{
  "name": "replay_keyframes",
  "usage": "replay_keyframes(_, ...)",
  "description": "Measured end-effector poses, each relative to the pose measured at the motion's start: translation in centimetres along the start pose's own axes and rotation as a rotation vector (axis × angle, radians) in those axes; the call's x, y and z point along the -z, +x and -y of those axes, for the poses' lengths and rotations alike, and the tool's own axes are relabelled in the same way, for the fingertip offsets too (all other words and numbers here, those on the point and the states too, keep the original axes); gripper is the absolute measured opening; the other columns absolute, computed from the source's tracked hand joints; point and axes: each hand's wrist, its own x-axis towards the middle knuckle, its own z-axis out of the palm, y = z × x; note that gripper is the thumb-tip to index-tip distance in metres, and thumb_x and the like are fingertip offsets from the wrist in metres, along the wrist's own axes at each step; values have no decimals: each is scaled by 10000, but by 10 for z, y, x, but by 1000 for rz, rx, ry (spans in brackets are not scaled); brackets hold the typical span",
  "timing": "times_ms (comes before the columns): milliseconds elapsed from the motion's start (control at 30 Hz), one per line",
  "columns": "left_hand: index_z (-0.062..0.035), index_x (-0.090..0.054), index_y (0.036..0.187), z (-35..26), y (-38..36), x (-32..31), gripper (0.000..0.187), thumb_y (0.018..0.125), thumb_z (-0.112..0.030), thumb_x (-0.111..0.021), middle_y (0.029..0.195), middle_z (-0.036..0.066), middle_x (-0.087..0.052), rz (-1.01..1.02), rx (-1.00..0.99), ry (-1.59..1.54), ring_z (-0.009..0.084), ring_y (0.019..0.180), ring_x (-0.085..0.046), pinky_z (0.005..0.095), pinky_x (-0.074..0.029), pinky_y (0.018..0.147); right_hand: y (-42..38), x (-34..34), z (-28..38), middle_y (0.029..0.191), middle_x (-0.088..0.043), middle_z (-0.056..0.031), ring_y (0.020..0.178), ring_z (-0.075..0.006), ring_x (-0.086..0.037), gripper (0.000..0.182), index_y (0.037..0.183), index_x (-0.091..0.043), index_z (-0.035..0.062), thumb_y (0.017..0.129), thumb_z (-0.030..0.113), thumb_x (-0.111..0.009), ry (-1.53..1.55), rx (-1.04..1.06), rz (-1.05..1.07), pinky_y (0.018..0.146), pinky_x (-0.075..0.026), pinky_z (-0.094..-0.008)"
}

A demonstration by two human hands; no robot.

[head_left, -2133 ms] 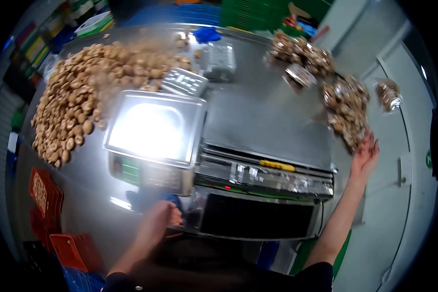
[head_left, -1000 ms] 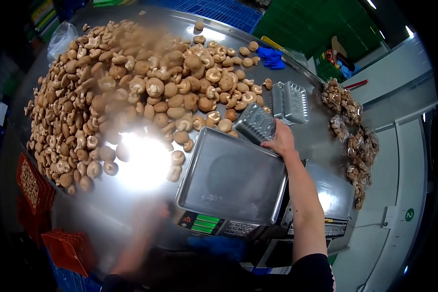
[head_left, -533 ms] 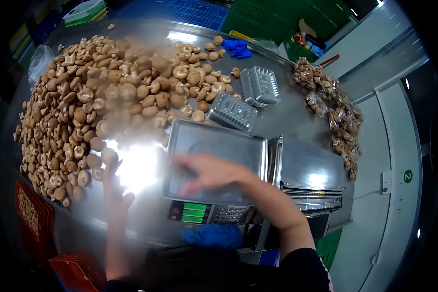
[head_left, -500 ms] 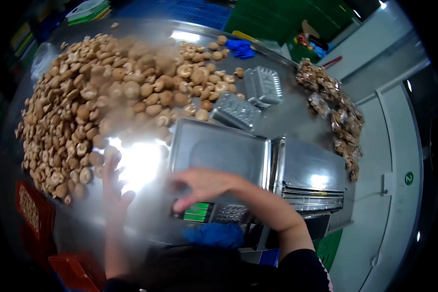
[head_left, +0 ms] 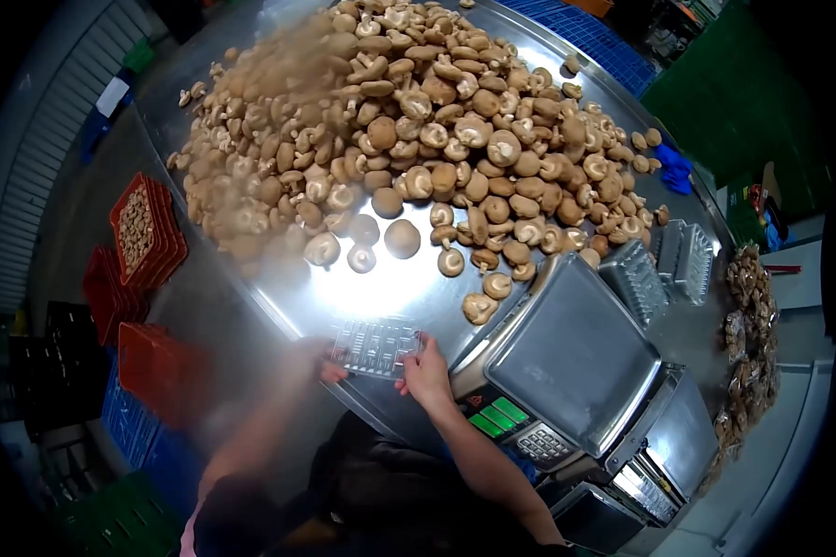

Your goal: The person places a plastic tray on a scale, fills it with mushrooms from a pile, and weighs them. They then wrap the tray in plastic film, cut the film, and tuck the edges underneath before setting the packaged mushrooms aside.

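Both hands were gripping a clear plastic tray (head_left: 375,347) at the near edge of the steel table (head_left: 251,306) — left hand (head_left: 318,360) on its left end, pretty blurred, right hand (head_left: 424,369) pinching the right end. Huge pile of shiitake mushrooms (head_left: 427,121) sat just beyond it, a few loose ones close by. The scale (head_left: 571,357) stood just right of the right hand — more empty trays (head_left: 664,269) behind it.

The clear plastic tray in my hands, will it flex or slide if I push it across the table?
The clear ribbed plastic tray looks thin and empty, so probably light and bendy. On the shiny steel table it would likely slide easily. Both the left hand and the right hand grip its ends.
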Motion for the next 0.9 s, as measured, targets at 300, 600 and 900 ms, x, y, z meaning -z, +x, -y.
replay_keyframes(300, 148, -400, 1178, -91, 135, -49, 359, 864, 36, -532, 967, 238, -627, -25, -279, -374, 277, 573, -649, 352, -590, 534, 155, 2, 59, 775, -689, -168, 436, -173, -575, 301, 1105, -556, -95, 854, 49, -473, 134, 216, -339, 423, -455, -296)
replay_keyframes(600, 120, -417, 1186, -143, 197, -95, 349, 862, 119, -287, 816, 236, -612, -101, -425, -461, 245, 504, -602, 270, -512, 434, 260, 14, 88, 867, -641, -239, 761, -359, -649, 201, 1024, -557, -64, 868, 17, -461, 73, 383, -565, 690, -500, -399)
replay_keyframes(900, 26, -437, 1243, -102, 156, -78, 392, 875, 91, -319, 1099, 199, -581, -83, -562, -366, 277, 599, -650, 295, -551, 442, 178, -3, 79, 987, -604, -128, 556, -128, -540, 360, 1286, -459, 5, 1013, 221, -368, 476, 363, -447, 476, -484, -255)
